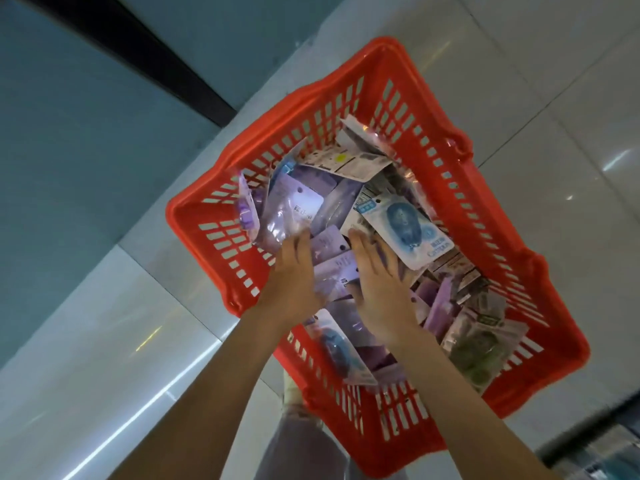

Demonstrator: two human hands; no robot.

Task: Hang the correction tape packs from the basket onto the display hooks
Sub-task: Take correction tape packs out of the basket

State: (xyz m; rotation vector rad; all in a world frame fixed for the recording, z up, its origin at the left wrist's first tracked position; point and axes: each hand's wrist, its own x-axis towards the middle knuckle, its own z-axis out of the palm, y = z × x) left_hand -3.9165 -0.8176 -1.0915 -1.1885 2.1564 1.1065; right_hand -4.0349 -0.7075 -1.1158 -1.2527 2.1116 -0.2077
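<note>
A red plastic basket (498, 216) stands on the tiled floor below me, filled with several correction tape packs in purple, blue and green. A blue pack (407, 225) lies on top at the right, and a purple pack (298, 206) leans at the left. Both my hands reach into the pile. My left hand (294, 271) lies flat with straight fingers on the purple packs. Beside it, my right hand (381, 282) rests with spread fingers on the packs just under the blue one. Neither hand grips a pack. No display hooks are in view.
Glossy pale floor tiles (554, 81) surround the basket. A blue-grey panel with a dark strip (138, 53) runs along the upper left. My trouser leg (304, 441) shows under the basket's near edge.
</note>
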